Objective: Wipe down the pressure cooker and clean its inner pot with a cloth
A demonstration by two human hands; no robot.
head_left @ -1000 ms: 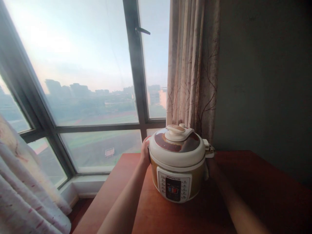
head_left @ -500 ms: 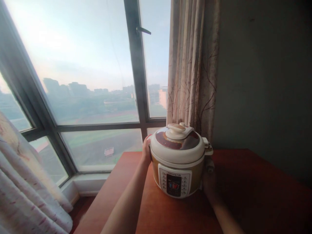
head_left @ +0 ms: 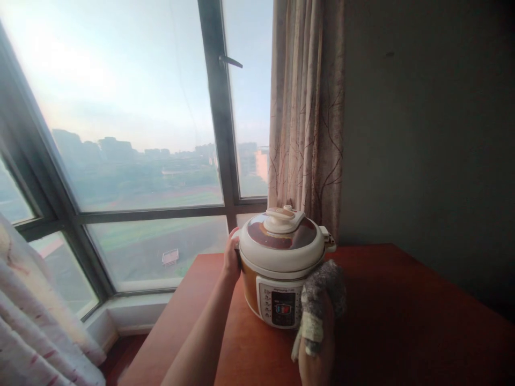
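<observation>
Round to the front right of the cooker [head_left: 281, 264] swings the right hand [head_left: 329, 317], clutching a cloth [head_left: 322, 285] best pressed flat, while the left hand [head_left: 232, 257] grips its left side, table [head_left: 382, 300] beneath it.

The pressure cooker [head_left: 277, 260] is blocking the middle of the tabletop [head_left: 394, 300]. The left hand [head_left: 232, 256] is closing off its left side, and the left forearm [head_left: 203, 332] is slanting across the near left. The right hand [head_left: 328, 319], holding a grey cloth [head_left: 322, 284], is obstructing the front's right portion. A side handle [head_left: 330, 241] is jutting out above the cloth. Between the forearms, a near gap is opening toward the control panel [head_left: 281, 308]. Wider room is spreading to the right. Behind the cooker, the curtain [head_left: 306, 107] is hanging in the way.
</observation>
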